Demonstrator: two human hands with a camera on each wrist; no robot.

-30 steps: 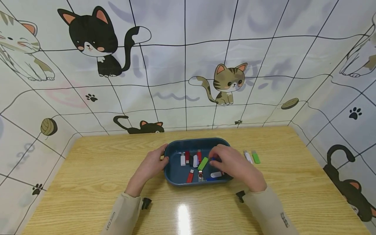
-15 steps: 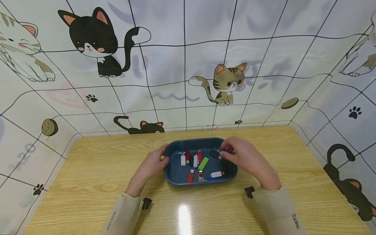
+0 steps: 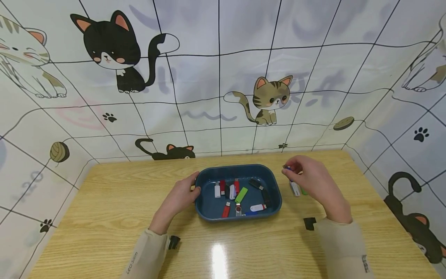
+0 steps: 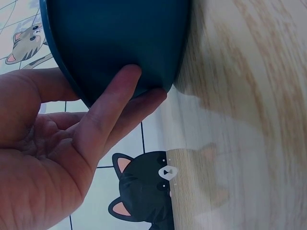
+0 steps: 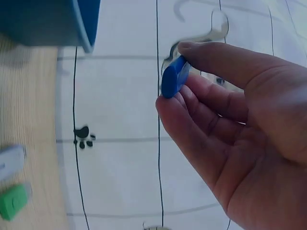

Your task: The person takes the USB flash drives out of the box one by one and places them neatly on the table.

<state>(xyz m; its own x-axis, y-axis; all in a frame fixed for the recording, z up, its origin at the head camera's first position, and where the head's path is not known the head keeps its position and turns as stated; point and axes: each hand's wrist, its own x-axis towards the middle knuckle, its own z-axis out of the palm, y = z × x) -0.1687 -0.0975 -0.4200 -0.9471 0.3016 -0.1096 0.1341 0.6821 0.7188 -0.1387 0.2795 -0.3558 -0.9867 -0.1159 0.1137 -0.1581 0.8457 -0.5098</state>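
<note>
Beige sleeve [image 3: 145, 254] reads “Leosam”; right hand [image 3: 316, 181] pinches stick [image 5: 173, 79].

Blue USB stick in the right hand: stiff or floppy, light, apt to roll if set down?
The blue USB stick is probably stiff: its body shows no bend where the right hand pinches it. Likely light, being small and held up by that pinch alone. Probably won't roll easily: its end looks flattened, not round.
</note>
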